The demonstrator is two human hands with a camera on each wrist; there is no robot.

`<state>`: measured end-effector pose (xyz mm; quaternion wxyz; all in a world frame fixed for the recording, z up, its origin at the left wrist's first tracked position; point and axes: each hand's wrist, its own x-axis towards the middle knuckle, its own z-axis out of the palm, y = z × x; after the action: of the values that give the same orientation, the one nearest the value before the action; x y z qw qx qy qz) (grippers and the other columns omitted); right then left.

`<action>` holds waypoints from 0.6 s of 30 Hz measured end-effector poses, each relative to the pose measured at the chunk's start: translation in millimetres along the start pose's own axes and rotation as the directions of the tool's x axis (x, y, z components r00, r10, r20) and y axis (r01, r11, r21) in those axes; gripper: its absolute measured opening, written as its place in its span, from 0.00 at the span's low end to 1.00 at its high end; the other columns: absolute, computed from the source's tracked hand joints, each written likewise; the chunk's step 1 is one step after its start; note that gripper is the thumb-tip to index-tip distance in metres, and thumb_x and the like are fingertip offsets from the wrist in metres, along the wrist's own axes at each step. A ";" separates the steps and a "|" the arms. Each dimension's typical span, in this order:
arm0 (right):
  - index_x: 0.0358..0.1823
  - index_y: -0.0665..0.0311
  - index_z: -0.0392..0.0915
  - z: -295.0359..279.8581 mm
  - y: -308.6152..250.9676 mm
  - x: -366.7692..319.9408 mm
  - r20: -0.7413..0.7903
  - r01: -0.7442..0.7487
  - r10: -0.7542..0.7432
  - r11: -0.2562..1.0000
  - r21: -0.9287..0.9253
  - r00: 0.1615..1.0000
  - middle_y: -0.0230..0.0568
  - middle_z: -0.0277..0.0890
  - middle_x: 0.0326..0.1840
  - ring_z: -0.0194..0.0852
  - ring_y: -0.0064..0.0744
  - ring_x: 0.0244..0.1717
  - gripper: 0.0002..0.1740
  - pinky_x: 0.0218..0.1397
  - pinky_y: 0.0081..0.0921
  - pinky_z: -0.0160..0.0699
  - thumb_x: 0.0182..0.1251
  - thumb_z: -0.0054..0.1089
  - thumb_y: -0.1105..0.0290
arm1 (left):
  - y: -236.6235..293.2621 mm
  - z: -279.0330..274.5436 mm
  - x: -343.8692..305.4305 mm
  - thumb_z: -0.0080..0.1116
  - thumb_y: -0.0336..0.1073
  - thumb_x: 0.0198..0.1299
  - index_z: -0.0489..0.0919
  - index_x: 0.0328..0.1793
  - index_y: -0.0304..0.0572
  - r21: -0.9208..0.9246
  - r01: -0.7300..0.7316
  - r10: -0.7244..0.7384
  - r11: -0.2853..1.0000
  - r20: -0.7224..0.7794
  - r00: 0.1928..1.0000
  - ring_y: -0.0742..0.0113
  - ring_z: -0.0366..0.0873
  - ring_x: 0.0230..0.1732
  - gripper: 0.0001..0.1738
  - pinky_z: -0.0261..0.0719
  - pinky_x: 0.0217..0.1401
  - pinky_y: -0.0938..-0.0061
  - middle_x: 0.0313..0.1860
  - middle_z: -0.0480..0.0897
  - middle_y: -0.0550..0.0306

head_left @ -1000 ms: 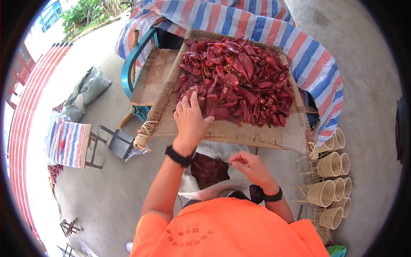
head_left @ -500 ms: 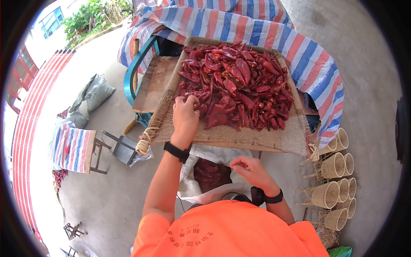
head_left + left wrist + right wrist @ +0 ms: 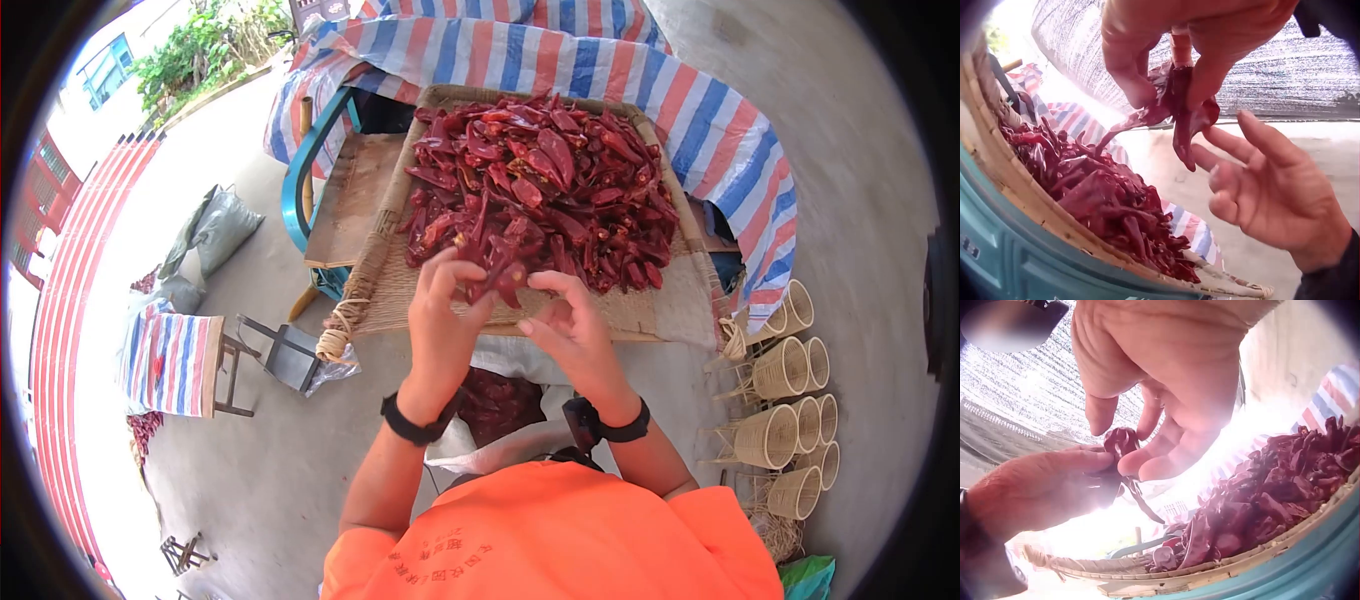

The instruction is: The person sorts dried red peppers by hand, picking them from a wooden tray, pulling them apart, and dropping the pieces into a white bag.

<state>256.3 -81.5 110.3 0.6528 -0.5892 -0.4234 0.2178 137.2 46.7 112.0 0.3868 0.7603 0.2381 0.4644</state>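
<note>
My left hand [image 3: 443, 335] pinches a few dried red chili peppers [image 3: 1188, 128] between thumb and fingers, above the near edge of a woven tray [image 3: 655, 315]. One pepper's tip hangs down below the fingers in the left wrist view. Facing it, my right hand [image 3: 582, 342] has its fingers apart and loosely bent, the fingertips right at the held peppers. A heap of dark red dried chilies [image 3: 560, 180] covers most of the tray. Below the hands, a white sack [image 3: 470, 450] stands with its mouth spread around more red chilies [image 3: 500, 405].
Striped tarpaulin [image 3: 690, 110] lies behind the tray. A teal chair frame [image 3: 293, 190] and wooden board [image 3: 355, 190] are at its left. Several wicker baskets [image 3: 765, 440] line the right side. A small dark stool [image 3: 290, 355] and grey-green sacks [image 3: 225, 230] are on the left.
My left hand has come away from the heap's left edge, toward me and to the right, with chilies in its fingers. My right hand has risen to meet it.
</note>
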 end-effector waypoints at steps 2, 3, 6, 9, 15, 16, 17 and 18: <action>0.53 0.66 0.74 1.4 -0.5 -0.1 0.013 0.012 -0.012 1.000 -0.009 1.000 0.31 0.77 0.45 0.72 0.17 0.34 0.20 0.40 0.20 0.74 0.60 0.67 0.76 | 4.8 2.5 -16.7 0.70 0.19 0.46 0.77 0.44 0.40 -0.019 -0.007 0.007 1.000 0.015 1.000 0.68 0.79 0.48 0.18 0.79 0.47 0.75 0.59 0.76 0.50; 0.53 0.65 0.74 0.5 2.7 -1.9 0.010 0.025 -0.025 0.999 -0.027 1.000 0.32 0.77 0.45 0.72 0.17 0.34 0.20 0.40 0.20 0.74 0.60 0.67 0.75 | 7.4 3.4 -25.2 0.70 0.19 0.46 0.77 0.44 0.40 -0.037 -0.002 0.003 0.999 0.016 1.000 0.68 0.79 0.48 0.19 0.79 0.47 0.75 0.59 0.76 0.50; 0.53 0.64 0.74 -0.8 12.5 -6.7 0.038 0.056 -0.054 0.996 -0.072 0.998 0.33 0.77 0.44 0.73 0.18 0.33 0.21 0.39 0.20 0.73 0.59 0.68 0.76 | 3.6 3.8 -45.3 0.69 0.18 0.47 0.76 0.45 0.41 -0.097 0.046 -0.041 0.994 0.050 0.998 0.69 0.78 0.48 0.19 0.78 0.49 0.75 0.61 0.75 0.51; 0.53 0.63 0.74 -3.0 14.1 -11.5 0.093 0.060 -0.053 0.995 -0.078 0.994 0.33 0.77 0.43 0.73 0.18 0.33 0.20 0.38 0.19 0.73 0.58 0.67 0.77 | 1.6 0.5 -54.6 0.68 0.18 0.48 0.77 0.45 0.42 -0.146 0.064 -0.051 0.987 0.094 0.994 0.67 0.79 0.47 0.20 0.78 0.48 0.75 0.61 0.75 0.50; 0.52 0.64 0.74 -8.6 15.1 -27.5 0.109 0.052 -0.044 0.996 -0.072 0.993 0.32 0.77 0.42 0.74 0.17 0.32 0.19 0.39 0.18 0.74 0.57 0.64 0.80 | -14.5 -2.9 -73.6 0.64 0.17 0.48 0.76 0.49 0.44 -0.165 0.035 -0.023 0.986 0.070 0.997 0.59 0.78 0.55 0.22 0.77 0.51 0.73 0.64 0.75 0.47; 0.52 0.64 0.74 -11.5 17.0 -30.6 0.111 0.025 -0.019 0.998 -0.056 0.994 0.32 0.77 0.41 0.74 0.18 0.32 0.20 0.39 0.18 0.74 0.57 0.64 0.80 | -9.0 -4.3 -73.6 0.63 0.16 0.49 0.75 0.50 0.44 -0.138 0.025 -0.017 0.990 0.057 0.998 0.60 0.76 0.58 0.22 0.73 0.57 0.73 0.64 0.75 0.48; 0.52 0.64 0.74 -14.9 19.2 -32.4 0.114 0.000 0.005 0.999 -0.041 0.993 0.32 0.77 0.41 0.74 0.18 0.32 0.20 0.39 0.18 0.74 0.57 0.64 0.80 | -6.2 -5.6 -73.6 0.61 0.15 0.49 0.75 0.51 0.44 -0.109 0.013 -0.008 0.994 0.044 0.999 0.61 0.74 0.61 0.23 0.70 0.63 0.74 0.64 0.74 0.49; 0.54 0.62 0.73 -18.7 22.9 -33.9 0.161 0.046 -0.025 0.991 -0.126 0.987 0.32 0.78 0.42 0.75 0.18 0.32 0.22 0.40 0.19 0.75 0.57 0.64 0.79 | -6.7 -7.0 -74.7 0.62 0.17 0.50 0.75 0.51 0.45 -0.076 0.012 -0.008 0.997 0.047 0.999 0.58 0.74 0.62 0.22 0.69 0.65 0.74 0.65 0.74 0.50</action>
<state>257.8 -114.1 79.4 0.5811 -0.6033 -0.4978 0.2247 96.9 -0.7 69.5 0.4233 0.7545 0.2150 0.4531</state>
